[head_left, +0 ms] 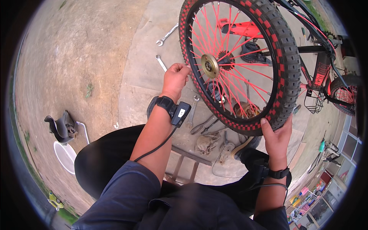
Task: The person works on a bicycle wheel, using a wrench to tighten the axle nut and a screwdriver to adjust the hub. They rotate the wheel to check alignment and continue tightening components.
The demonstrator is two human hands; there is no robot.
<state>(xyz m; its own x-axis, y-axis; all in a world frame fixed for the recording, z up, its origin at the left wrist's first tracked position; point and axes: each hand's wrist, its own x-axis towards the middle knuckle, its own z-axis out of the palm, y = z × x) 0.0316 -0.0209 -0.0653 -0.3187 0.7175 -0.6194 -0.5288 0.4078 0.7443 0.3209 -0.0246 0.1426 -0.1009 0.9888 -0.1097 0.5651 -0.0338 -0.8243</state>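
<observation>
Low on checkered tire [288, 65], right hand [278, 140]; left hand [174, 81] alongside

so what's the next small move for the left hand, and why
Probably spread the left hand and take a fuller hold on the tyre. Its curled fingers are only at the tyre's left edge, and contact there is hard to tell, while the right hand already grips the lower right. A hold on both sides would likely steady it better.
</observation>
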